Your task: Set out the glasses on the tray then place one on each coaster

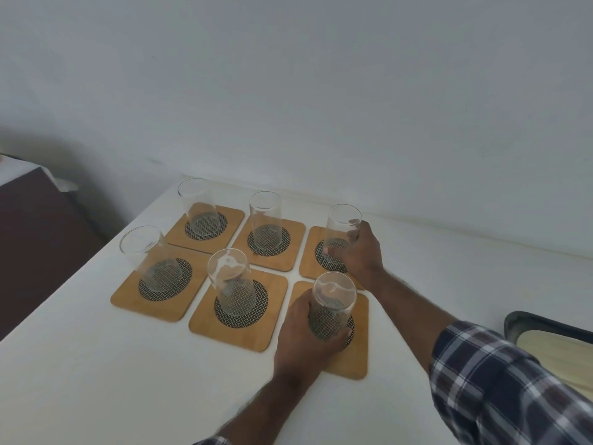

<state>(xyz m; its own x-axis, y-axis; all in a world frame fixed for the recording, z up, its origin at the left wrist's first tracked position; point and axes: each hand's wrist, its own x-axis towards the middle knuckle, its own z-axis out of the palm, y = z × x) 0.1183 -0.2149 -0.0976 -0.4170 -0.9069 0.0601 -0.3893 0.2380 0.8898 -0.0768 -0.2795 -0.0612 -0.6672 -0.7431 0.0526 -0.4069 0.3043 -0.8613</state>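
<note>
Several square wooden coasters with dark patterned round centres lie in two rows on the white table [80,364]. A clear glass stands on each one. My left hand [301,342] grips the front right glass [333,300], which stands on the front right coaster [353,364]. My right hand [362,252] grips the back right glass [341,229] on the back right coaster [309,261]. The other glasses stand free: back left [197,203], back middle [265,216], front left [147,258] and front middle [231,281].
A tray [552,335] with a dark rim and pale inside sits at the right edge, partly out of view. A white wall rises just behind the table. A dark piece of furniture [38,226] stands to the left, beyond the table edge.
</note>
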